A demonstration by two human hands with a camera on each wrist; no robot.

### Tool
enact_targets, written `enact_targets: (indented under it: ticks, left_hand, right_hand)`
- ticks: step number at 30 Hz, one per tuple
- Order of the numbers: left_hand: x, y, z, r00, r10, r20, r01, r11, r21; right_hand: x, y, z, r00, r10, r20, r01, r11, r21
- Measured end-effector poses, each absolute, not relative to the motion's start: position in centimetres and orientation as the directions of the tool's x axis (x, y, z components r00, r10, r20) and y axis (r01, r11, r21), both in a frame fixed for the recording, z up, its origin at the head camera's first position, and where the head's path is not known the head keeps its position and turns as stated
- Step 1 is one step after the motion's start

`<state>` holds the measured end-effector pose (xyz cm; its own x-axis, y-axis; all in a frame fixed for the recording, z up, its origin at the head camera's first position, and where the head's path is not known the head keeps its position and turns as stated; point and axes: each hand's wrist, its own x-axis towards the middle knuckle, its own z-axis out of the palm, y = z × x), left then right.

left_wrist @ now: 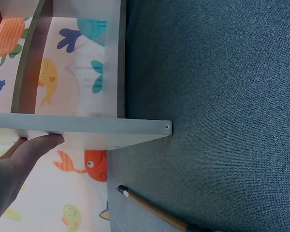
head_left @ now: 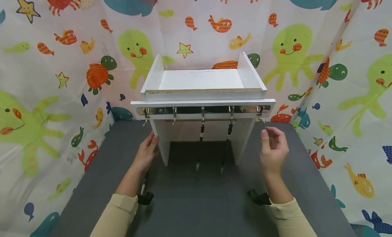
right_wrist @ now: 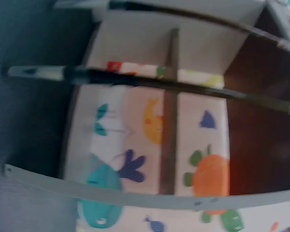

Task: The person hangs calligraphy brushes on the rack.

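A white shelf rack (head_left: 203, 102) stands on the grey surface, with a row of metal hooks (head_left: 203, 110) along its front. Two ink brushes (head_left: 200, 141) hang tips down from hooks at the middle and right of the row; both cross the right wrist view, blurred. My left hand (head_left: 146, 152) touches the outer face of the rack's left side panel (left_wrist: 82, 124) with its fingers. To the right of the rack my right hand (head_left: 274, 150) is raised below the rightmost hook, fingers loosely bent, and nothing shows in it.
Another brush (left_wrist: 154, 212) with a brown handle lies on the grey surface (head_left: 196, 203), outside the rack's left panel. A white curtain (head_left: 76, 36) printed with sea animals surrounds the surface at the back and sides.
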<state>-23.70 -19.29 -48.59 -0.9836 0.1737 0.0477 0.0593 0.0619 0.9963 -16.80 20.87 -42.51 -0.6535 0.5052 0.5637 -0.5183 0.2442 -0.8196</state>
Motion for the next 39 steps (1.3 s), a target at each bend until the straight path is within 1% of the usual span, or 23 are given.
enact_targets:
  ticks: [3,5,7,10,15,18,25,29,33,36,39]
  left_hand:
    - [-23.7,-19.4,-48.6,-0.985,0.167,0.052,0.062,0.056,0.997]
    - [-23.7,-19.5,-48.6,-0.984,0.17,0.051,0.061,0.053,0.997]
    - [-23.6,-19.4,-48.6,-0.986,0.163,0.044,0.052,0.04,0.998]
    - [-23.5,-19.3,-48.6,-0.988,0.149,0.04,0.044,0.026,0.999]
    - [-23.5,-19.0,-48.6,-0.989,0.145,0.042,0.043,0.006,0.999]
    - [-23.5,-18.9,-48.6,-0.988,0.148,0.045,0.047,0.011,0.999]
    - [-23.5,-19.6,-48.2,-0.989,0.139,0.057,0.063,0.04,0.997]
    - [-24.0,-20.1,-47.7,-0.982,0.164,0.091,0.095,0.015,0.995]
    - [-24.6,-21.1,-47.5,-0.978,0.163,0.129,0.129,-0.015,0.992]
    - [-24.5,-22.2,-48.0,-0.985,0.135,0.103,0.101,-0.024,0.995]
    - [-24.1,-23.4,-48.9,-0.995,0.093,0.037,0.035,-0.022,0.999]
  right_hand:
    - [-18.5,21.8,-44.2,-0.781,0.405,0.477,-0.447,0.171,-0.878]
    - [-19.2,22.1,-45.1,-0.85,0.32,0.418,-0.395,0.137,-0.908]
    - [-19.6,22.3,-45.7,-0.895,0.248,0.37,-0.346,0.137,-0.928]
    - [-19.8,22.4,-46.4,-0.932,0.171,0.319,-0.29,0.177,-0.941]
    - [-20.0,22.3,-47.1,-0.96,0.11,0.258,-0.233,0.203,-0.951]
    - [-20.3,22.4,-47.6,-0.964,0.125,0.235,-0.199,0.25,-0.948]
    - [-20.9,22.0,-47.8,-0.96,0.152,0.235,-0.187,0.272,-0.944]
    - [-21.0,21.9,-47.5,-0.958,0.156,0.239,-0.184,0.301,-0.936]
    - [-21.1,21.9,-47.3,-0.957,0.155,0.244,-0.189,0.302,-0.934]
    - [-21.0,21.8,-47.3,-0.963,0.153,0.221,-0.165,0.313,-0.935]
    - [-20.8,21.6,-47.5,-0.969,0.139,0.205,-0.15,0.33,-0.932]
